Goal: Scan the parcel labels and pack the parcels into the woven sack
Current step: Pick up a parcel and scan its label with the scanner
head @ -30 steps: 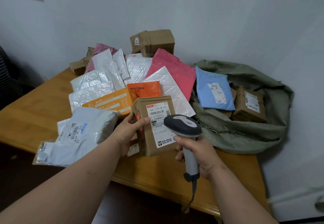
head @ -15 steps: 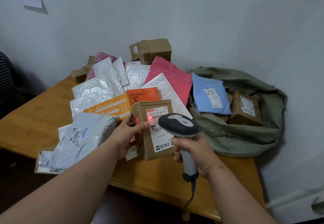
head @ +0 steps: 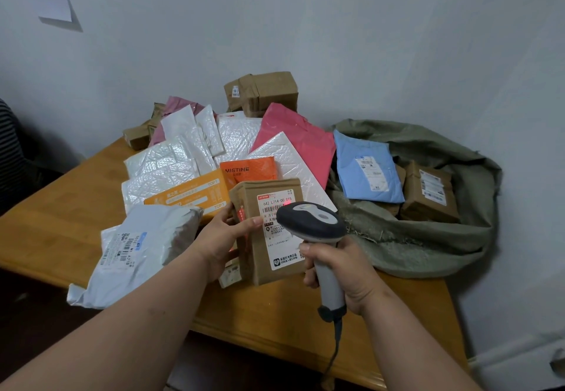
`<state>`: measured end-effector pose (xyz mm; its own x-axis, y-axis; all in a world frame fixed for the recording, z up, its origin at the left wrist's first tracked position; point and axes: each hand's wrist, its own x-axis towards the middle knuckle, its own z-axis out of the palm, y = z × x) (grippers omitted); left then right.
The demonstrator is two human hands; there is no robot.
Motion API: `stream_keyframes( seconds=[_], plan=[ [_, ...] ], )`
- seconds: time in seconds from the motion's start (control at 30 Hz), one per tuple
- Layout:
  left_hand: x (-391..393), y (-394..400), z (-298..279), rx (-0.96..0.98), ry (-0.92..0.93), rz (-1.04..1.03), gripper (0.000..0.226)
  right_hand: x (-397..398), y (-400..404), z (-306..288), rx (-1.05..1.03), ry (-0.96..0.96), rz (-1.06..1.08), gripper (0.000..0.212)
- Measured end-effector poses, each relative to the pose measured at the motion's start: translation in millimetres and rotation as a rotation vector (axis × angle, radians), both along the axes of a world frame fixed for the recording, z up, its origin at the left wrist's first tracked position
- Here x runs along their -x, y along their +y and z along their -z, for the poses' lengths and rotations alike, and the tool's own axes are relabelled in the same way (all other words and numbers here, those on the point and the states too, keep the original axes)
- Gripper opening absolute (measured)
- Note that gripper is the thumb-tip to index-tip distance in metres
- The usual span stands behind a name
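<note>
My left hand (head: 223,239) grips the left edge of a brown paper parcel (head: 260,256) and holds it upright with its white label facing me. My right hand (head: 345,271) holds a grey barcode scanner (head: 312,225) by its handle. The scanner head covers part of the label, and red light falls on the barcode. To the right, the green woven sack (head: 428,237) lies open on the table. Inside it are a blue mailer (head: 367,173) and a brown box (head: 428,192).
A heap of parcels covers the wooden table (head: 61,207): white bubble mailers (head: 165,164), a pink bag (head: 296,143), orange boxes (head: 189,195) and brown boxes (head: 263,92) by the wall. A grey poly mailer (head: 140,247) lies near the front left edge.
The scanner has come closer to the label, and red scan light now shows on the barcode. The view has tilted slightly upward.
</note>
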<state>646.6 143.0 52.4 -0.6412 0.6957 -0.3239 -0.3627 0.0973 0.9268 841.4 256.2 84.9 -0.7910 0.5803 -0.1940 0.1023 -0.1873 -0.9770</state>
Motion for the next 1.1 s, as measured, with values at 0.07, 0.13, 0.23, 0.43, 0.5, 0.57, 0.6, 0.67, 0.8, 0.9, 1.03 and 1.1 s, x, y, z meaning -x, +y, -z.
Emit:
stream_keyframes(
  seconds=[0.07, 0.13, 0.23, 0.43, 0.5, 0.57, 0.6, 0.67, 0.8, 0.9, 1.03, 1.1],
  plan=[
    [2.5, 1.7, 0.8, 0.003, -0.001, 0.011, 0.107, 2.5, 2.8, 1.2, 0.002, -0.001, 0.004, 0.03],
    [5.8, 4.3, 1.3, 0.003, -0.004, 0.017, 0.106, 5.4, 6.4, 2.6, 0.009, 0.002, 0.025, 0.026],
    [11.5, 10.8, -0.7, 0.006, -0.007, 0.035, 0.105, 10.4, 13.9, 5.7, 0.003, -0.003, 0.117, 0.011],
    [25.7, 40.2, -8.2, 0.013, 0.031, 0.054, 0.113, 16.2, 42.7, 15.5, -0.042, -0.111, 0.309, 0.02],
    [28.7, 56.7, -12.1, 0.046, 0.052, 0.03, 0.115, 14.7, 52.2, 20.4, -0.019, -0.132, 0.333, 0.022],
    [29.0, 77.6, -17.1, 0.093, 0.083, 0.016, 0.104, 14.0, 63.2, 23.6, 0.004, -0.127, 0.363, 0.027],
    [28.6, 90.5, -19.7, 0.104, 0.093, 0.01, 0.096, 14.2, 70.9, 24.2, 0.026, -0.109, 0.38, 0.031],
    [27.6, 121.9, -26.7, 0.1, 0.13, 0.003, 0.083, 15.0, 90.6, 24.1, 0.07, -0.062, 0.416, 0.033],
    [19.6, 197.7, -46.1, 0.092, 0.265, 0.081, 0.074, 13.9, 146.9, 22.4, 0.106, 0.027, 0.512, 0.03],
    [7.7, 259.8, -55.0, 0.094, 0.336, 0.138, 0.064, 8.3, 196.0, 19.5, 0.092, 0.069, 0.572, 0.032],
    [-5.6, 338.4, -59.6, 0.07, 0.425, 0.221, 0.04, 6.7, 262.2, 21.7, 0.099, 0.135, 0.666, 0.03],
    [-8.0, 367.9, -57.7, 0.109, 0.556, 0.258, 0.045, 10.8, 288.8, 26.8, 0.073, 0.138, 0.68, 0.035]
  ],
)
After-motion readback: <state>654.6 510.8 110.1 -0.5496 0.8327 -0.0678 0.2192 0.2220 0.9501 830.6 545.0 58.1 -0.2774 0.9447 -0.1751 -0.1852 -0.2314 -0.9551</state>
